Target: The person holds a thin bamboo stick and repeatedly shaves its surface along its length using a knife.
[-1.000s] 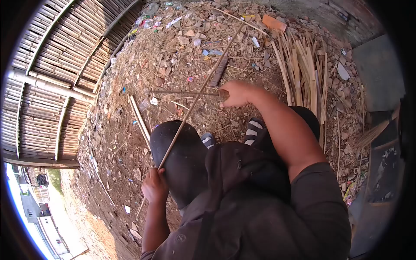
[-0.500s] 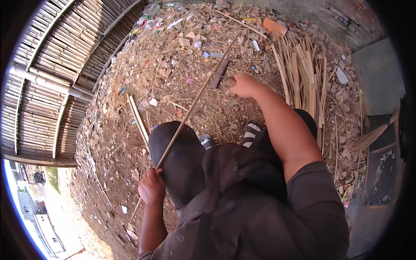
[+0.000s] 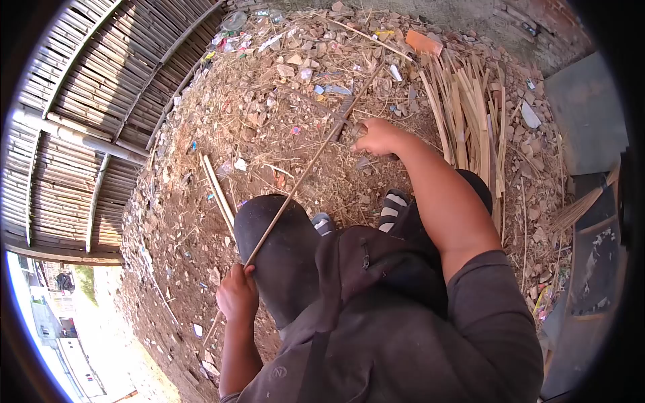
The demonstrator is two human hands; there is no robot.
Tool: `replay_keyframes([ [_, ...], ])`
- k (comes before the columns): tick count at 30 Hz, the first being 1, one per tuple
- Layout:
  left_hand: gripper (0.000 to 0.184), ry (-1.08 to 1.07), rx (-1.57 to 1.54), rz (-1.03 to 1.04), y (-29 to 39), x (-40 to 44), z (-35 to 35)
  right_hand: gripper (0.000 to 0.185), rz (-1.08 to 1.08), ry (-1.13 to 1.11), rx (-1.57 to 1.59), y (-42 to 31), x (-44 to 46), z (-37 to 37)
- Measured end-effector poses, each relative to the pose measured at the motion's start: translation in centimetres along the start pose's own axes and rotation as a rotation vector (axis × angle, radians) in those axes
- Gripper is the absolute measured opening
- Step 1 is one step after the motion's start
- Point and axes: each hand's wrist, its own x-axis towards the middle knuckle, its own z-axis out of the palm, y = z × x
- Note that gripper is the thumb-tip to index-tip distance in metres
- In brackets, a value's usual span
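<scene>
My left hand (image 3: pixel 238 293) is closed around the lower part of a long, thin bamboo stick (image 3: pixel 290 196). The stick slants up and away across my left knee, its far part crossing a dark ridged block (image 3: pixel 345 111) on the ground. In my closed right hand (image 3: pixel 379 138) is the handle of what looks like a machete. Its brownish, blurred blade (image 3: pixel 310 102) points to the upper left and meets the stick near the block. Much of the handle is hidden by my fingers.
A pile of split bamboo strips (image 3: pixel 474 114) lies at the right, near an orange brick (image 3: pixel 424 43). Two pale strips (image 3: pixel 216 188) rest left of my knee. A bamboo fence (image 3: pixel 87 101) stands left, a grey panel (image 3: pixel 591 114) right. Rubble and litter cover the ground.
The machete's blade now shows across the stick; before, it could not be made out. The stick's far end has shifted slightly right and down. My right hand has barely moved.
</scene>
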Motion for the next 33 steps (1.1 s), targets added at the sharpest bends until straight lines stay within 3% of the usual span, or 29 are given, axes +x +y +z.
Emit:
replay_keyframes([
  [3,0.032,0.015,-0.01,0.002,0.0,-0.1,0.2,0.053,-0.221,0.277,-0.28,0.7,0.3,1.7],
  [9,0.032,0.067,-0.09,0.048,-0.7,0.1,2.0,0.053,-0.431,-0.053,-0.426,-1.0,-1.9,0.9],
  [12,0.034,0.043,-0.083,0.022,-0.8,0.1,1.7,0.054,-0.194,0.106,-0.145,0.9,0.5,0.2],
  [15,0.034,0.015,-0.073,-0.004,-0.4,-0.1,0.9,0.051,-0.147,0.212,-0.151,1.5,1.3,0.7],
  [16,0.035,0.01,-0.073,-0.007,-0.2,-0.2,0.8,0.048,-0.212,0.254,-0.191,0.7,0.2,1.1],
  [19,0.035,0.005,-0.041,-0.025,0.4,-0.3,0.8,0.045,-0.289,-0.022,-0.367,-2.6,-3.0,1.3],
  [20,0.035,0.021,-0.051,-0.008,0.3,-0.3,1.1,0.045,-0.414,0.012,-0.526,-2.6,-3.1,1.8],
  [23,0.034,0.067,-0.062,0.005,-0.6,-0.6,2.4,0.047,-0.566,-0.008,-0.41,-0.5,-1.3,2.1],
  [27,0.034,0.054,-0.046,0.005,-0.6,0.0,1.9,0.055,0.008,0.013,0.074,0.6,0.8,-0.3],
  [28,0.034,0.028,-0.041,0.009,-0.6,-0.1,1.3,0.052,-0.006,-0.004,0.082,0.6,0.7,-0.4],
  [31,0.035,-0.031,-0.045,-0.007,-0.1,0.1,0.5,0.044,-0.315,0.27,-0.304,0.4,0.4,2.0],
  [33,0.035,-0.03,-0.077,0.004,0.4,0.3,-0.1,0.04,-0.354,0.087,-0.399,-1.3,-1.5,2.9],
])
